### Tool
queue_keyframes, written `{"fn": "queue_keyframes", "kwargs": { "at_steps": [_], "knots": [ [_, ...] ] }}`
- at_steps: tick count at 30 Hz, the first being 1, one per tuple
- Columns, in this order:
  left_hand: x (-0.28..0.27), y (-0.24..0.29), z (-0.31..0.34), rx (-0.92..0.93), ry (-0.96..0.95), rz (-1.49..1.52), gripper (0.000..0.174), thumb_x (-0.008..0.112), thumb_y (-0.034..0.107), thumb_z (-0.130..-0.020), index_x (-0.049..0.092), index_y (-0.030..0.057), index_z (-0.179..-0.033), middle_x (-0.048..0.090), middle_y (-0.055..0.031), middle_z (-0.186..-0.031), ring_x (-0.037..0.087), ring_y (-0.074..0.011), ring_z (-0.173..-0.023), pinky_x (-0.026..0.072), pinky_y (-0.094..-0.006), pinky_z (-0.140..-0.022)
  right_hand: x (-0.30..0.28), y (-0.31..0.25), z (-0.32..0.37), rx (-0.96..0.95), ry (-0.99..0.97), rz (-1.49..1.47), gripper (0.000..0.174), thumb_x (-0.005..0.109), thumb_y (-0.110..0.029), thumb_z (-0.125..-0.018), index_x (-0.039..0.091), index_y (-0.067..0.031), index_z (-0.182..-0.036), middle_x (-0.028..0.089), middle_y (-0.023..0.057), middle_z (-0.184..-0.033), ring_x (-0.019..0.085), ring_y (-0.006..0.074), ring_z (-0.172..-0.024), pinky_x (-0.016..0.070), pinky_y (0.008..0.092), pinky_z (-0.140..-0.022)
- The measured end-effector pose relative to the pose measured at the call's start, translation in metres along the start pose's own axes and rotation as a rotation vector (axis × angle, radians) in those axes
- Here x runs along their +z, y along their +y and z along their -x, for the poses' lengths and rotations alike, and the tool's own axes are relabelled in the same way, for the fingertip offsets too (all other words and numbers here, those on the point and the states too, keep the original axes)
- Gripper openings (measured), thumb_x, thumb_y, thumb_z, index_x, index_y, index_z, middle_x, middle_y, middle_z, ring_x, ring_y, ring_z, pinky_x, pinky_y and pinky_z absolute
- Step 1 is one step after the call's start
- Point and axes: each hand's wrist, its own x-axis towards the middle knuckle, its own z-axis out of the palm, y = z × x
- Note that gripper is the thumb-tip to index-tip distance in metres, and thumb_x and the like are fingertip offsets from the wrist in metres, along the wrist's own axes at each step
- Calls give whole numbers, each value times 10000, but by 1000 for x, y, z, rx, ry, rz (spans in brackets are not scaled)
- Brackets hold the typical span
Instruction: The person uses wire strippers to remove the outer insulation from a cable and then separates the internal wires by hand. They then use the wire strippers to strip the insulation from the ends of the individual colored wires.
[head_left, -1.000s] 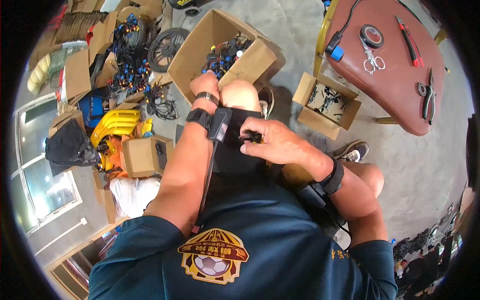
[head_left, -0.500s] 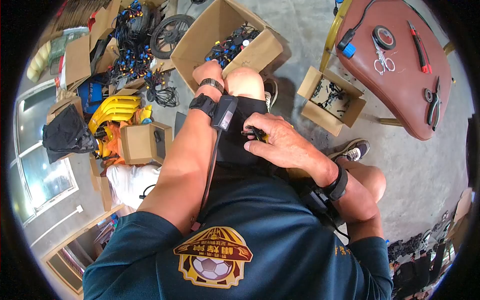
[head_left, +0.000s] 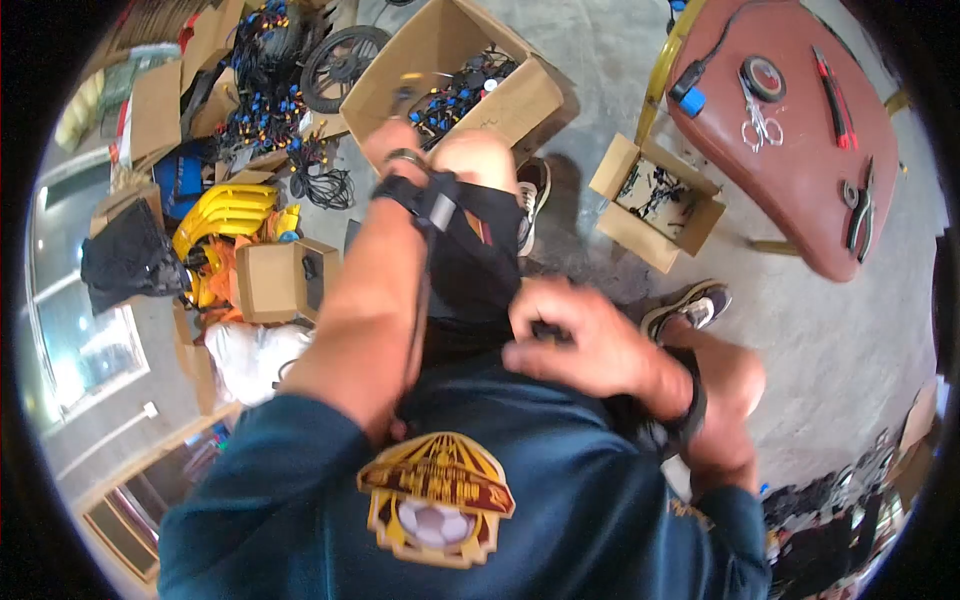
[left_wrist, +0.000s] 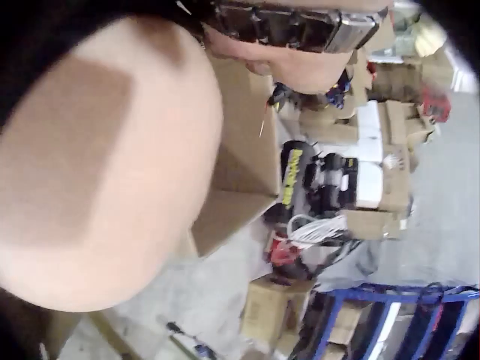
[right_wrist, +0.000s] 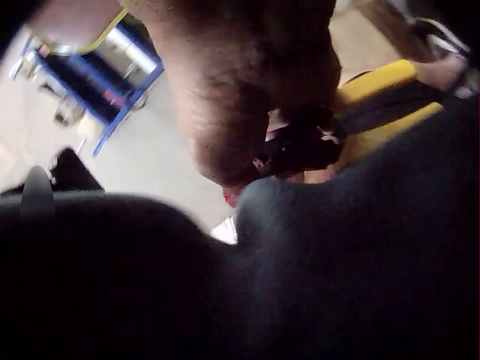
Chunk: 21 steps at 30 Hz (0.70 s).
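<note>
My left hand (head_left: 392,142) is blurred at the near side of a large cardboard box (head_left: 510,118). At its fingertips a small dark wire connector (head_left: 404,96) with an orange-yellow part shows as a streak. In the left wrist view the same connector (left_wrist: 280,96) sits right by the fingers, with a thin red wire hanging below. My right hand (head_left: 575,335), low over the lap, curls round dark-headed pliers (head_left: 550,333). Their yellow handles (right_wrist: 379,81) show in the right wrist view; the palm hides the rest.
Blue-tipped wire connectors (head_left: 465,95) fill part of the big box. A small carton (head_left: 650,240) with black pieces stands on the floor. Tape (head_left: 763,78), scissors (head_left: 760,122), a red cutter (head_left: 832,100) and pliers (head_left: 858,215) lie on a brown seat (head_left: 800,190). Cable bundles (head_left: 265,120) lie at left.
My left hand has shifted left along the box side, and the blurred connector now appears beyond its fingers. My right hand has moved down and right toward the body, still gripping the pliers.
</note>
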Motion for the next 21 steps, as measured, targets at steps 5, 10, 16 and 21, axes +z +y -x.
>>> {"fn": "queue_keyframes", "kwargs": {
  "at_steps": [5, 10, 16, 21],
  "knots": [
    [58, -23, -30, -436, -29, 2133, 201, 525, 234, -972, 613, 98, -1092, 667, -59, -813, 606, -157, -623, 466, -308, -492, -13, 38, 15, 243, 433, -417, 170, 682, -167, -896, 585, -58, -984, 554, -37, -886, 513, 55, -887, 451, 244, -797],
    [-19, -12, 8, -592, -166, 2146, 217, 495, 281, -1011, 525, 91, -912, 411, 40, -606, 324, -101, -432, 276, -279, -415, -59, 67, 7, 492, 436, -189, 227, 624, -237, -938, 594, -20, -995, 586, 7, -832, 546, 105, -806, 459, 279, -726],
    [-29, -14, 5, -573, -155, 2245, 253, 503, 301, -1011, 557, 69, -926, 418, 36, -606, 330, -92, -442, 255, -269, -412, -79, 83, 7, 437, 528, 331, 300, 582, -282, -955, 582, 7, -1034, 619, 174, -858, 600, 292, -815, 475, 386, -747],
    [-43, -21, 12, -443, -158, 2346, 256, 488, 303, -1020, 558, 79, -918, 429, 39, -608, 317, -90, -447, 262, -267, -416, -91, 92, 8, 445, 625, 536, 292, 557, -292, -966, 584, -12, -1048, 644, 240, -893, 629, 424, -904, 484, 440, -777]
  ]
}}
